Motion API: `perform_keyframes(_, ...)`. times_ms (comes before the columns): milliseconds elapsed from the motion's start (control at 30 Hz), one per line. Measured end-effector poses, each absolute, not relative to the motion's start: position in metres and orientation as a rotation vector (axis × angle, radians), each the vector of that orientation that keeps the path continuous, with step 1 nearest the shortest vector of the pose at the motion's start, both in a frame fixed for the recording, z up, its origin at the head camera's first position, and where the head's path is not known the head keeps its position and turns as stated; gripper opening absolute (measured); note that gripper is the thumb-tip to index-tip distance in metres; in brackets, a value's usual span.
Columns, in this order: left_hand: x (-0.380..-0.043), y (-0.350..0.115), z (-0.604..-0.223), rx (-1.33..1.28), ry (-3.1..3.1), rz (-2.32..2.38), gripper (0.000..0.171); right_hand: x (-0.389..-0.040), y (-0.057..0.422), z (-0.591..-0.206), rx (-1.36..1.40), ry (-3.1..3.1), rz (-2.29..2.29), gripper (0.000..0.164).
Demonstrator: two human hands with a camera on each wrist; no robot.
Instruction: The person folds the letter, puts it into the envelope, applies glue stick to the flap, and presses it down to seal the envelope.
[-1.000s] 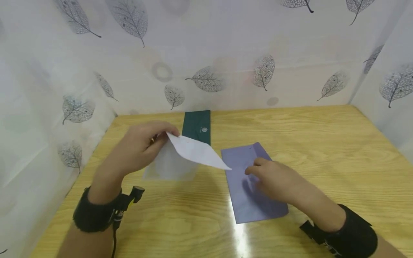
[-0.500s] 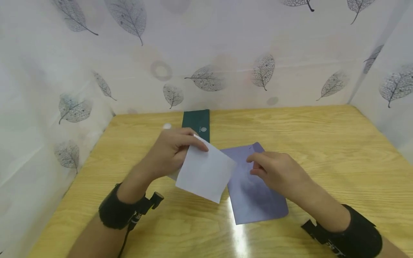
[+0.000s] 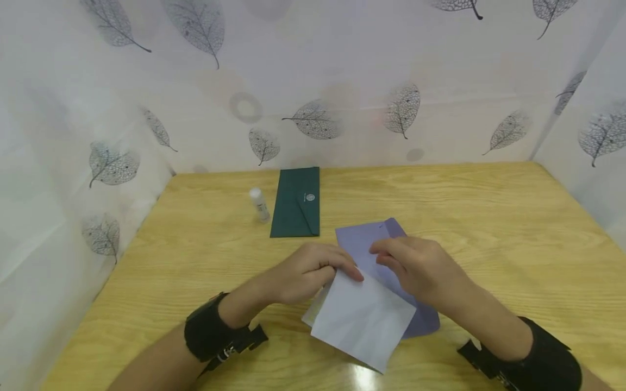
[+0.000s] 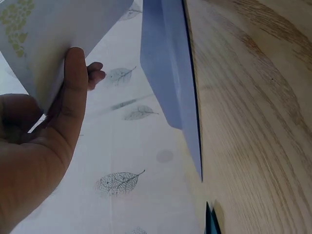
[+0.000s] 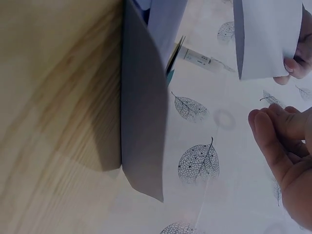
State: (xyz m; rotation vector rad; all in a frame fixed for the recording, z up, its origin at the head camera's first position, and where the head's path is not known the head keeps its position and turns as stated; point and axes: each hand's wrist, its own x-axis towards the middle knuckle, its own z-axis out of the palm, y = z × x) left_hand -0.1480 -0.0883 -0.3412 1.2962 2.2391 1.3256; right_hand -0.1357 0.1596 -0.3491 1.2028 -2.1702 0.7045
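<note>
My left hand (image 3: 318,274) pinches a folded white paper card (image 3: 364,323) by its top corner. It hangs over the near part of a purple envelope (image 3: 362,236) lying on the table. A pale yellow print shows on the card's other face (image 4: 19,29) in the left wrist view. My right hand (image 3: 420,269) hovers over the envelope's right side, fingers loosely bent and nothing between them. The right wrist view shows the thumb and fingertips (image 5: 268,122) close together, with the envelope's flap (image 5: 144,112) standing up beside them.
A dark green envelope (image 3: 295,203) with a small white emblem lies at the back of the wooden table (image 3: 195,228). To its left stands a small white-capped tube (image 3: 260,205) with a label. A leaf-patterned white curtain (image 3: 342,70) closes off the back and sides.
My left hand has carried the card rightward and nearer, from beside the green envelope to over the purple one. That uncovers the tube and green envelope. My right hand has barely moved.
</note>
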Motion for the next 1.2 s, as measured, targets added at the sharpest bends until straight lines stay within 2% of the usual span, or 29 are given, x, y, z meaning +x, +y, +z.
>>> perform_keyframes(33, -0.147, -0.088, -0.341, 1.279, 2.231, 1.338, 0.043, -0.135, 0.159, -0.349, 1.202, -2.19, 0.721, 0.03)
perform_keyframes(167, -0.146, -0.088, -0.342, 1.244, 2.231, 1.426, 0.033, -0.131, 0.159, -0.349, 1.15, -2.392, 0.804, 0.016)
perform_keyframes(300, -0.146, -0.086, -0.342, 1.247, 2.307, 1.504, 0.013, -0.129, 0.158, -0.347, 1.102, -2.662, 0.925, 0.013)
perform_keyframes(433, -0.145, -0.085, -0.34, 1.206, 2.406, 1.514, 0.005, -0.127, 0.157, -0.345, 1.135, -2.763, 0.97, 0.013)
perform_keyframes(600, -0.145, -0.086, -0.339, 1.097, 2.41, 1.474, 0.012, -0.124, 0.157, -0.343, 1.15, -2.754, 0.862, 0.014)
perform_keyframes(733, -0.148, -0.087, -0.341, 1.07, 2.383, 1.309, 0.02, -0.124, 0.158, -0.344, 1.198, -2.729, 0.757, 0.022)
perform_keyframes(900, -0.15, -0.086, -0.348, 1.146, 2.418, 1.098, 0.014, -0.125, 0.158, -0.346, 1.248, -2.728, 0.656, 0.024)
perform_keyframes(1100, -0.148, -0.082, -0.353, 1.241, 2.507, 0.957, 0.01, -0.126, 0.158, -0.348, 1.302, -2.81, 0.714, 0.006)
perform_keyframes(1200, -0.147, -0.08, -0.357, 1.288, 2.54, 0.923, 0.009, -0.125, 0.157, -0.347, 1.327, -2.793, 0.716, 0.006)
